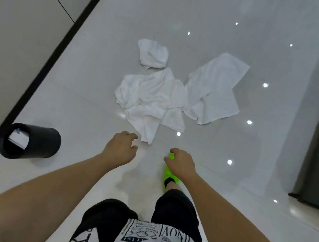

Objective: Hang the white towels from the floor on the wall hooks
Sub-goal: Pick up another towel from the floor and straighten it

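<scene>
White towels are crumpled in a heap mid-floor, lots of bare tile around. Left hand and right hand hover near it, each grip loose, holding nothing. Bin sits left.

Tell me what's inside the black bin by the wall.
The black bin lies tipped toward the camera, and white crumpled paper shows just inside its mouth. Deeper in is dark, so anything below that paper cannot be seen.
</scene>
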`<action>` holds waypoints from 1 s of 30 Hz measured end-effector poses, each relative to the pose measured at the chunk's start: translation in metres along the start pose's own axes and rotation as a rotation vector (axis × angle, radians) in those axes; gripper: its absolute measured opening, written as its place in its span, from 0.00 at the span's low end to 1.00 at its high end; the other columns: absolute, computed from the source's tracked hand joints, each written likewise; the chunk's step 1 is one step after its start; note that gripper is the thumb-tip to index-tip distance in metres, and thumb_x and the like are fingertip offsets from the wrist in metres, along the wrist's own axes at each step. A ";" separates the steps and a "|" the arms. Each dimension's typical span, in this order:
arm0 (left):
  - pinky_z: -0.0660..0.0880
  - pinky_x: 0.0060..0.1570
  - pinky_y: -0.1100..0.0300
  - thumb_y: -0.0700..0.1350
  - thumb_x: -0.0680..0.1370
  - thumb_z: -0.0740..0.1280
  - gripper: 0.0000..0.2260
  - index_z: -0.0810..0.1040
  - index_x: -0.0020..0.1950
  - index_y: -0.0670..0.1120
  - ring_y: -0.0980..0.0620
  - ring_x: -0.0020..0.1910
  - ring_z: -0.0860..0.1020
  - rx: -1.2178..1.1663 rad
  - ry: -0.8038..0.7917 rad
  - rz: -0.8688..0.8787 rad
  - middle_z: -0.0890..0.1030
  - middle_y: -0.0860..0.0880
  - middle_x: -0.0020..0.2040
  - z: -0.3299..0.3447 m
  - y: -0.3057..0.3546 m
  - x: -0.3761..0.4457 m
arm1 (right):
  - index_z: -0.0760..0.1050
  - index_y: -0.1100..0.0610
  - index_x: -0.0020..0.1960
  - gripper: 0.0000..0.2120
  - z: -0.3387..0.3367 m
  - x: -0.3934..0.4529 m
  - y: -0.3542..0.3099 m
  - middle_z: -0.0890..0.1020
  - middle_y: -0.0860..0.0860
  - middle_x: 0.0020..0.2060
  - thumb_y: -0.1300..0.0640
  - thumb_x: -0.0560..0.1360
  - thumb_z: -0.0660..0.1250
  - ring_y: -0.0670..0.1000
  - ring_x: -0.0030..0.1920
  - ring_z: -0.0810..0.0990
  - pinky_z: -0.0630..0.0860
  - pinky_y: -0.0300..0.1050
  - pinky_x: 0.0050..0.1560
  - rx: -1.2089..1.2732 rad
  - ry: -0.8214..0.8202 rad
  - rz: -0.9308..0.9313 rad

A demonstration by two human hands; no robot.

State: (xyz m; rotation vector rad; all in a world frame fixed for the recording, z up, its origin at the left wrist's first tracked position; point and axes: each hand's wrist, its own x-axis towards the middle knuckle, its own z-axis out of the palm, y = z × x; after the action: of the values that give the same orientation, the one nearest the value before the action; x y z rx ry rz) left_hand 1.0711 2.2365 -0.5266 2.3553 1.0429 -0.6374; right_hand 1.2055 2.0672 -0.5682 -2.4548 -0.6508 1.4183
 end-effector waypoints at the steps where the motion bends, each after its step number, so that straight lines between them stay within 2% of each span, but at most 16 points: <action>1: 0.70 0.61 0.53 0.48 0.79 0.63 0.20 0.72 0.70 0.45 0.42 0.64 0.73 -0.008 -0.018 -0.016 0.74 0.43 0.65 0.001 -0.001 0.013 | 0.68 0.53 0.73 0.26 -0.003 0.017 -0.002 0.75 0.53 0.67 0.45 0.78 0.63 0.56 0.67 0.72 0.70 0.49 0.64 0.007 -0.021 0.008; 7: 0.68 0.58 0.56 0.47 0.78 0.65 0.18 0.74 0.68 0.45 0.42 0.62 0.73 -0.051 -0.090 -0.090 0.75 0.41 0.63 0.020 -0.027 0.099 | 0.73 0.56 0.69 0.23 -0.004 0.127 -0.014 0.78 0.54 0.63 0.46 0.78 0.64 0.56 0.64 0.75 0.71 0.46 0.60 0.044 -0.072 0.039; 10: 0.67 0.60 0.54 0.46 0.78 0.66 0.18 0.75 0.67 0.45 0.41 0.62 0.73 -0.065 -0.108 -0.091 0.76 0.40 0.62 0.047 -0.049 0.154 | 0.79 0.60 0.58 0.17 0.020 0.186 -0.016 0.82 0.56 0.54 0.49 0.77 0.64 0.58 0.57 0.78 0.75 0.47 0.54 0.049 -0.081 0.081; 12: 0.67 0.60 0.54 0.47 0.78 0.66 0.18 0.75 0.67 0.45 0.41 0.62 0.73 -0.072 -0.137 -0.079 0.76 0.40 0.63 0.073 -0.070 0.196 | 0.80 0.60 0.53 0.15 0.050 0.225 -0.016 0.83 0.57 0.51 0.50 0.76 0.65 0.59 0.55 0.79 0.76 0.49 0.53 0.032 -0.076 0.120; 19: 0.66 0.56 0.58 0.46 0.78 0.64 0.17 0.75 0.66 0.45 0.44 0.59 0.75 -0.153 -0.219 -0.043 0.77 0.42 0.61 0.195 -0.172 0.343 | 0.79 0.60 0.56 0.16 0.209 0.378 -0.004 0.82 0.57 0.53 0.49 0.76 0.67 0.59 0.56 0.79 0.73 0.47 0.52 0.102 -0.108 0.233; 22: 0.67 0.56 0.59 0.46 0.79 0.63 0.17 0.75 0.67 0.45 0.44 0.60 0.74 -0.106 -0.278 -0.016 0.76 0.43 0.62 0.243 -0.219 0.389 | 0.71 0.61 0.61 0.23 0.272 0.439 0.007 0.79 0.60 0.55 0.46 0.75 0.69 0.62 0.57 0.77 0.73 0.51 0.53 0.098 -0.080 0.304; 24: 0.67 0.57 0.59 0.47 0.79 0.63 0.17 0.75 0.67 0.45 0.44 0.60 0.74 -0.072 -0.309 -0.006 0.75 0.43 0.63 0.266 -0.243 0.412 | 0.67 0.60 0.62 0.25 0.303 0.469 0.014 0.76 0.60 0.56 0.46 0.74 0.69 0.63 0.58 0.75 0.72 0.52 0.53 0.073 -0.051 0.373; 27: 0.67 0.56 0.59 0.48 0.79 0.63 0.17 0.74 0.67 0.45 0.43 0.59 0.75 -0.030 -0.325 -0.045 0.75 0.42 0.63 0.283 -0.267 0.432 | 0.70 0.60 0.57 0.13 0.329 0.491 0.024 0.78 0.60 0.54 0.55 0.76 0.64 0.62 0.56 0.77 0.72 0.50 0.50 0.079 -0.008 0.425; 29: 0.69 0.57 0.57 0.48 0.79 0.63 0.17 0.75 0.67 0.45 0.43 0.59 0.75 0.011 -0.347 -0.047 0.75 0.42 0.63 0.283 -0.272 0.433 | 0.73 0.59 0.48 0.03 0.332 0.489 0.027 0.80 0.60 0.50 0.59 0.76 0.62 0.61 0.52 0.79 0.70 0.47 0.45 0.091 0.045 0.425; 30: 0.69 0.57 0.57 0.48 0.79 0.63 0.17 0.75 0.67 0.46 0.43 0.59 0.75 0.030 -0.362 -0.036 0.75 0.42 0.63 0.280 -0.270 0.431 | 0.72 0.58 0.44 0.03 0.330 0.484 0.027 0.81 0.60 0.48 0.60 0.76 0.61 0.62 0.51 0.79 0.69 0.46 0.44 0.109 0.069 0.409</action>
State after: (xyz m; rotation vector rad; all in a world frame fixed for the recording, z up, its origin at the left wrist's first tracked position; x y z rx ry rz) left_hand 1.0615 2.4652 -1.0603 2.1398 0.9166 -1.0520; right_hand 1.1365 2.2717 -1.1138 -2.6341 -0.0516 1.4459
